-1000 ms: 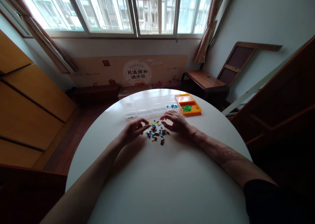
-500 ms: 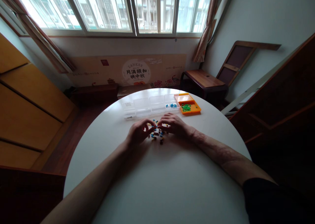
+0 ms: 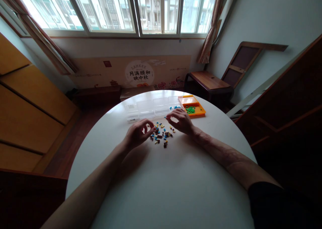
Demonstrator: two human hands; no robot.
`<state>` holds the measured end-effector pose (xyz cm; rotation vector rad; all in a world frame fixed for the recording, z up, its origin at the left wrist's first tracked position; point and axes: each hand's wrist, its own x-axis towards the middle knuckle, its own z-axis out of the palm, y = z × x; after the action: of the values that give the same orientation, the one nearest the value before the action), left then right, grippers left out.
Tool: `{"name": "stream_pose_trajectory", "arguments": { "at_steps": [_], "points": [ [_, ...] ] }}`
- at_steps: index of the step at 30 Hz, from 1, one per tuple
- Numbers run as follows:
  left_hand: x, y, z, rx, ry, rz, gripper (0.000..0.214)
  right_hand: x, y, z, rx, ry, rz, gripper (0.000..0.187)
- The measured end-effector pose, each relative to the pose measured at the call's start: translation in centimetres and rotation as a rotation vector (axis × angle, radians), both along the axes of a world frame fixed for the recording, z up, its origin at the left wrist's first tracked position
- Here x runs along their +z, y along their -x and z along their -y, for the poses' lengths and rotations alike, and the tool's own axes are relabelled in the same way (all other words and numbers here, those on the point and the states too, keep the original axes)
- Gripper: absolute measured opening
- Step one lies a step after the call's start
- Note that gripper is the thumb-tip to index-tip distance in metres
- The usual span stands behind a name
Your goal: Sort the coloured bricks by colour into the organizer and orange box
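A heap of small blue, brown and yellow pieces [image 3: 161, 135] lies on the round white table [image 3: 166, 185]. My left hand [image 3: 137, 135] rests at the heap's left edge, its fingers curled in a pinch; what is in them is too small to name. My right hand [image 3: 181, 121] is lifted off the heap's right side, fingertips pinched together near the clear compartment box [image 3: 151, 108]. One of the box's right cells holds blue pieces [image 3: 174, 107]. An orange tray [image 3: 198, 112] beside it holds green pieces [image 3: 190, 110].
A dark wooden stool [image 3: 208, 83] stands beyond the table at the right. A folded wooden frame [image 3: 241, 64] leans on the wall. Wooden panels [image 3: 27, 104] line the left side. The window [image 3: 120, 10] runs along the back wall.
Both hands met over the heap half a second ago. Since then my right hand has risen and moved toward the clear box, and my left hand has drawn back to the left.
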<state>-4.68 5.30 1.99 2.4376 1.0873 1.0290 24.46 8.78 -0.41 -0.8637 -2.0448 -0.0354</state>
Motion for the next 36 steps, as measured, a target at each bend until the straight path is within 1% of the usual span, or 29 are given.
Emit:
{"name": "stream_pose_trajectory", "arguments": {
  "at_steps": [2,5,7,9,13,19,23,27,29,31,33,36],
  "points": [
    [0.4,1.2,-0.3,-0.017,0.039,-0.087,0.017,-0.1,-0.8,-0.8,-0.168,0.03,-0.098,0.02],
    [1.0,2.7,-0.8,-0.119,0.12,-0.122,0.012,-0.4,-1.9,-1.9,-0.394,0.095,-0.156,0.02],
    [1.3,3.3,-1.0,-0.174,0.185,-0.107,0.012,-0.6,-2.3,-2.2,-0.473,0.145,-0.138,0.018],
    [1.8,3.6,-1.0,-0.213,0.245,-0.108,0.013,-0.7,-2.4,-2.2,-0.491,0.166,-0.106,0.016],
    [2.3,3.6,-0.9,-0.265,0.296,-0.139,0.017,-0.6,-1.9,-1.5,-0.427,0.141,-0.041,0.015],
    [1.2,3.4,-1.1,-0.286,0.278,-0.176,0.02,-0.6,-1.8,-1.3,-0.335,0.128,-0.016,0.013],
    [0.7,3.0,-1.2,-0.271,0.222,-0.187,0.026,-0.8,-1.8,-1.4,-0.276,0.097,-0.02,0.012],
    [0.5,2.6,-1.0,-0.215,0.14,-0.179,0.028,-0.7,-1.8,-1.3,-0.227,0.08,-0.039,0.011],
    [0.4,2.3,-1.0,-0.171,0.126,-0.123,0.027,-0.5,-1.7,-1.0,-0.185,0.083,-0.037,0.012],
    [0.3,1.8,-1.0,-0.115,0.142,-0.017,0.028,-0.2,-1.4,-0.6,-0.106,0.073,-0.018,0.013],
    [0.2,1.1,-1.0,-0.076,0.207,0.123,0.03,0.1,-0.9,-0.1,0.008,0.047,0.036,0.011],
    [-0.1,-0.1,-0.8,-0.095,0.355,0.294,0.036,0.4,0.0,0.5,0.176,-0.004,0.163,0.011]
  ]
}}
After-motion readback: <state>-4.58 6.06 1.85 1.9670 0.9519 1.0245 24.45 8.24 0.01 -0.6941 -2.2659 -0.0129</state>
